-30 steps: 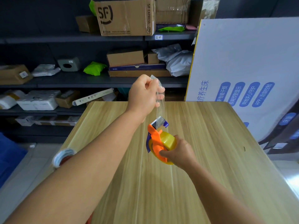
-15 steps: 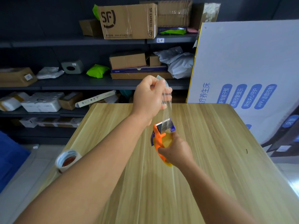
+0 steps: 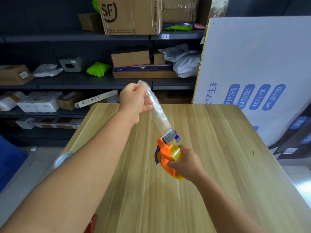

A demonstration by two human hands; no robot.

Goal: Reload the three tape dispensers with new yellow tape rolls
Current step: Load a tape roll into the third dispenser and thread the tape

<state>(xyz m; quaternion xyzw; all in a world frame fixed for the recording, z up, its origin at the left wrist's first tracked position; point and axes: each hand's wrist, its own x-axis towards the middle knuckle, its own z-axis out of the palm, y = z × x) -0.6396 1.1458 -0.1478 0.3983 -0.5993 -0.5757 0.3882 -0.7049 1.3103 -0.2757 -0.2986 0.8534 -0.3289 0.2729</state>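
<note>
**packrat_77:** Two hands were busy over the worktop [image 3: 210, 165] in that shot. The right hand [image 3: 188, 163] was wrapped tight around an orange tape dispenser [image 3: 164, 152], held up off the wood, with a yellow tape roll [image 3: 175, 153] seated in it. Anyone catch what the left one was doing?

**boxcutter_dan:** Yeah, the left hand [image 3: 134, 98] was curled shut, pinching the free end of the tape strip [image 3: 158, 111]. That strip ran clear and a bit crinkly from the fist down to the metal cutter [image 3: 170, 136] at the dispenser's nose, pulled out straight on a slant. There was a purple bit beside the blade too.

**packrat_77:** And the other stuff?

**boxcutter_dan:** A spent tape core [image 3: 63, 158] sat near the worktop's left edge, mostly hidden behind the left forearm. Something red peeked out at the bottom edge, couldn't tell what. Behind it all, dark shelves [image 3: 75, 79] were stuffed with parcels, including a cardboard box marked SF Express [image 3: 131, 15], and a big white printed board [image 3: 252, 64] leaned at the right.
</note>
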